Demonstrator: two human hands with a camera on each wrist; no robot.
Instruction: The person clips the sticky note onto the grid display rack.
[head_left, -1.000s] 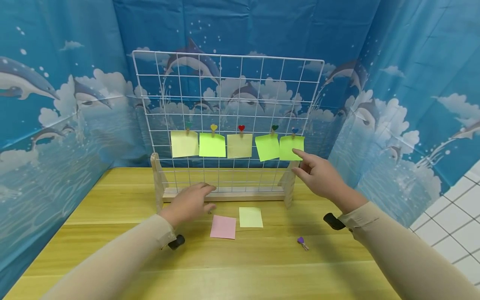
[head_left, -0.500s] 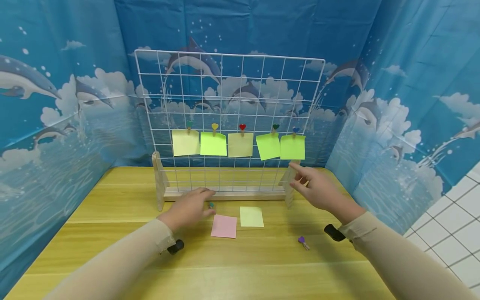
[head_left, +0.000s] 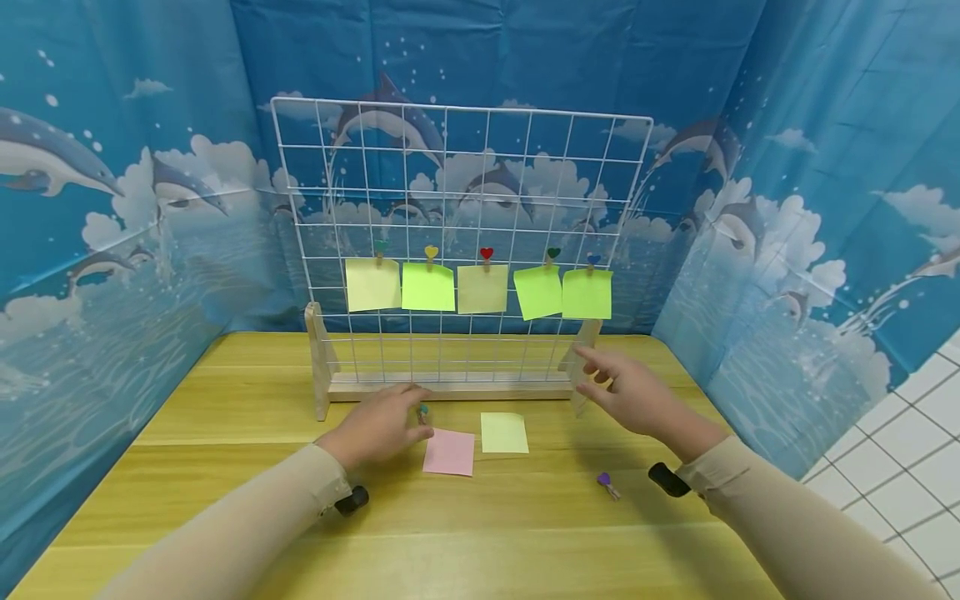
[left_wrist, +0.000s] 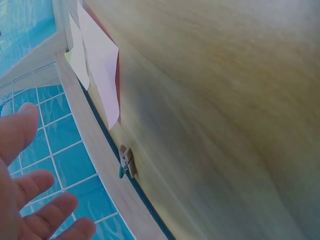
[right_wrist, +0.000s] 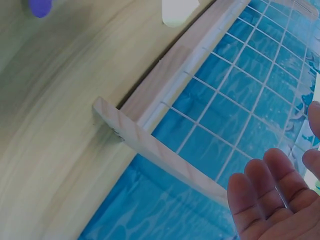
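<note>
My left hand [head_left: 378, 425] hovers low over the table, fingers loosely spread and holding nothing. A small wooden clothespin with a teal heart [head_left: 423, 414] shows between its thumb and fingers, lying on the table in the left wrist view. The pink sticky note [head_left: 449, 452] is close by the thumb, with a pale yellow sticky note [head_left: 504, 432] to its right. My right hand [head_left: 633, 392] is in the air by the rack's right wooden foot, fingers relaxed, nothing in them. Below it a clothespin with a purple heart [head_left: 608, 485] lies on the table.
A white wire grid [head_left: 465, 175] stands in a wooden base [head_left: 450, 390]. Several yellow and green sticky notes [head_left: 428, 287] hang on it in a row from heart clothespins, such as a red one [head_left: 487, 253]. Dolphin-print curtains surround the wooden table [head_left: 450, 542].
My right hand has moved down from the rightmost green note, which now hangs untouched. My left hand has shifted slightly down, and the teal clothespin shows more plainly.
</note>
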